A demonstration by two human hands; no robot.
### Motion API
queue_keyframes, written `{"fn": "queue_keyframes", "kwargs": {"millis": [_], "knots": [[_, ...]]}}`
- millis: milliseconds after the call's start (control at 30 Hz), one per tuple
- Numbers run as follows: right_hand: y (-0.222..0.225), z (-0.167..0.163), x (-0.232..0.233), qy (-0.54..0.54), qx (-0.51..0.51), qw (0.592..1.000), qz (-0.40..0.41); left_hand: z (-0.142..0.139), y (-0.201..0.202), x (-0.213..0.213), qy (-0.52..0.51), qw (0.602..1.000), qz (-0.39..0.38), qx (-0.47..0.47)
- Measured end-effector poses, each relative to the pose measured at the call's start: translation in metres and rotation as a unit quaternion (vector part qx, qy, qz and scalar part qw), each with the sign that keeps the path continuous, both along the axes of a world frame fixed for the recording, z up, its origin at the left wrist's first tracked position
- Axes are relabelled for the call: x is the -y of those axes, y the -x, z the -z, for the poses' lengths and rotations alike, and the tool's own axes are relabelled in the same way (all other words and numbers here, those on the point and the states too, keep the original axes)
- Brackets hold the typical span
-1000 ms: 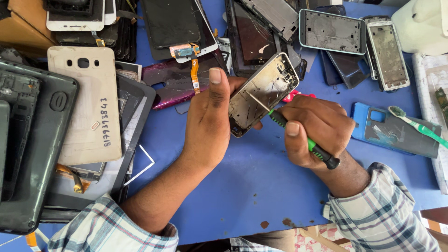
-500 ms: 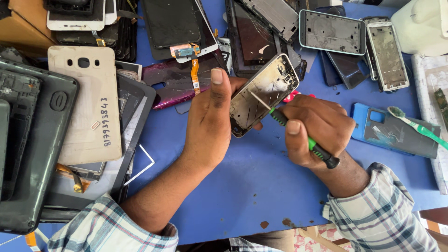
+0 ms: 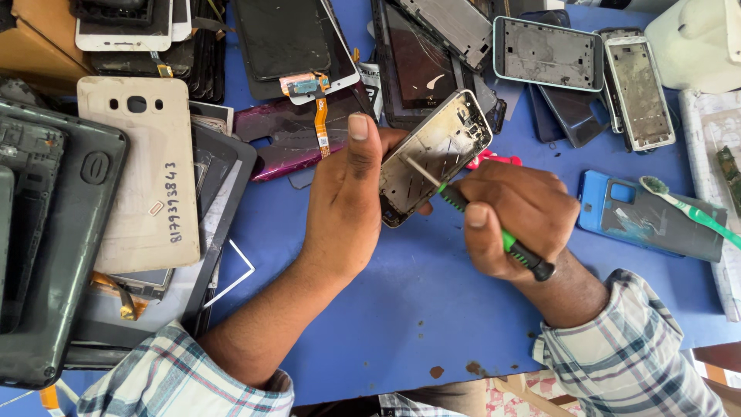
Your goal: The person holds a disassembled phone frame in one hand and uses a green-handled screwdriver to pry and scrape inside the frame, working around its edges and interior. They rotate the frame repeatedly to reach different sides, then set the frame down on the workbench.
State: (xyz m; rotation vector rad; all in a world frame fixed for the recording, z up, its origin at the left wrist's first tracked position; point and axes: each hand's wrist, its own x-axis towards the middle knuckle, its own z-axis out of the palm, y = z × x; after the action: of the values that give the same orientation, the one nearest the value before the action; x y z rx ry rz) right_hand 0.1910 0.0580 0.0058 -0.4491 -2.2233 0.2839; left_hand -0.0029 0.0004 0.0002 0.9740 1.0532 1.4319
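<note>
My left hand (image 3: 346,205) grips a bare metal phone frame (image 3: 438,150), tilted up over the blue table (image 3: 401,309), thumb along its left edge. My right hand (image 3: 515,212) is closed around a green-and-black screwdriver (image 3: 494,235). Its thin metal shaft lies across the inside of the frame, tip near the frame's middle. Both forearms wear checked sleeves.
Several phone backs, frames and screens crowd the table's far side and left: a beige back cover (image 3: 139,174), a dark tablet shell (image 3: 38,247), a purple cover (image 3: 289,135). A blue cover (image 3: 644,220) and a green toothbrush (image 3: 687,208) lie to the right.
</note>
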Motion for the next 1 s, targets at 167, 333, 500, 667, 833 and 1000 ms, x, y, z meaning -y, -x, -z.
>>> {"fn": "queue_keyframes", "kwargs": {"millis": [167, 333, 500, 667, 833, 1000], "knots": [[0.0019, -0.0009, 0.0001, 0.017, 0.012, 1.0, -0.005, -0.0005, -0.0007, 0.001, -0.002, 1.0, -0.001, 0.008], [0.0027, 0.0009, 0.0011, 0.017, 0.009, 1.0, -0.008, -0.0019, 0.0012, 0.0004, 0.006, 1.0, -0.007, -0.005], [0.003, -0.0011, 0.0002, 0.013, 0.006, 1.0, -0.021, -0.0027, 0.0047, -0.0013, 0.011, 1.0, -0.018, -0.022], [0.0034, -0.0009, -0.0007, 0.008, 0.006, 1.0, -0.021, -0.0023, 0.0046, -0.0011, -0.005, 0.999, -0.019, -0.034], [0.0024, 0.001, -0.0009, 0.002, 0.002, 1.0, -0.004, -0.0013, -0.0028, 0.0017, -0.002, 1.0, -0.014, -0.012], [0.0005, 0.0001, 0.0, 0.0, 0.012, 1.0, -0.011, -0.002, -0.0025, 0.0042, -0.003, 1.0, -0.025, -0.008]]}}
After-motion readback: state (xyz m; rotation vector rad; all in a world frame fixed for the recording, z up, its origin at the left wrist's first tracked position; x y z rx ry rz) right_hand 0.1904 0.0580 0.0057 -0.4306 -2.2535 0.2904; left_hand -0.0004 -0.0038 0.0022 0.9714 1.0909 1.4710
